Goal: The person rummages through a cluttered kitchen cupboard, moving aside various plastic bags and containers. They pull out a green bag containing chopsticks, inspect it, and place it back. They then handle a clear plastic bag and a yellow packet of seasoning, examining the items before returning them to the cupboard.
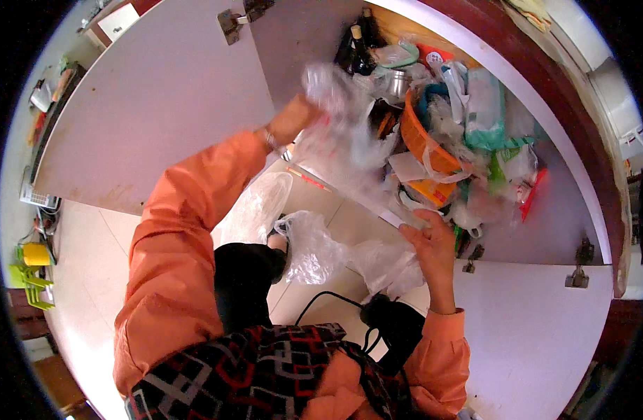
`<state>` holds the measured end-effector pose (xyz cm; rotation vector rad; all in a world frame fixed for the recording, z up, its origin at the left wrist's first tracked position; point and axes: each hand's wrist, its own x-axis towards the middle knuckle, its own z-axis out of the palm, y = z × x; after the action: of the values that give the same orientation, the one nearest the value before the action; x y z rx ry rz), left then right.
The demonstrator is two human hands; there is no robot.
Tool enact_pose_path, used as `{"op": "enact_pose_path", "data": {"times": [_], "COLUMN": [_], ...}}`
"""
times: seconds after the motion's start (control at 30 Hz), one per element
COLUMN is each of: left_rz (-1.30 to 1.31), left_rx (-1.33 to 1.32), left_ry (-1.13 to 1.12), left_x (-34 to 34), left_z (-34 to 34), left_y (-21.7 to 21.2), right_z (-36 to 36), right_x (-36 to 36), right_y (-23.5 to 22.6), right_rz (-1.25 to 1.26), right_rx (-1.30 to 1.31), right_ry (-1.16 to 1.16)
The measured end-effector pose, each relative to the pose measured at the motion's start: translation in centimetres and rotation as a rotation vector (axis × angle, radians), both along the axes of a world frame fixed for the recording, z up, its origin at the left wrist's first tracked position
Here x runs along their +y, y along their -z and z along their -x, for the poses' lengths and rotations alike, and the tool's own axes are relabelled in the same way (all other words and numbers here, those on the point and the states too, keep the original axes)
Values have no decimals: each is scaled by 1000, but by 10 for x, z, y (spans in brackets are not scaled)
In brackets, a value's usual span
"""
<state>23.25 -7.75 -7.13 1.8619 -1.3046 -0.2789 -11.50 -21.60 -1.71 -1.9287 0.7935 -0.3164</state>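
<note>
left hand (pixel 293 120) is up inside the open cabinet (pixel 545 210), fingers closed on a crumpled clear plastic bag (pixel 339 105) – lifted clear of the pile, probably so it doesn't drag the rest out. right hand (pixel 433 241) rests on the shelf's front edge, fingers curled over it, looks like bracing. the shelf's crammed: orange basket (pixel 423 143), dark bottles (pixel 360 49), packets. more clear bags (pixel 314 245) lie on the tiled floor (pixel 90 280) below, near the knee.

two dark bottles (pixel 360 43), one orange basket (pixel 421 140), two open cabinet doors (pixel 153 105), two hands (pixel 433 241).
</note>
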Motion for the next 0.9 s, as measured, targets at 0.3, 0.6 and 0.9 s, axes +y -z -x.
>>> {"op": "enact_pose_path", "data": {"times": [0.3,0.6,0.9], "left_rz": [-764,44,-334], "left_rx": [-768,-35,192], "left_ry": [9,-374,-483], "left_x": [164,-83,-248], "left_z": [68,12,-87], "left_y": [157,76,165], "right_z": [13,7,-2], "right_x": [1,0,-8], "right_y": [9,5,12], "right_rz": [370,336,303], "right_rx": [98,159,308], "right_ry": [-68,-49,-115]}}
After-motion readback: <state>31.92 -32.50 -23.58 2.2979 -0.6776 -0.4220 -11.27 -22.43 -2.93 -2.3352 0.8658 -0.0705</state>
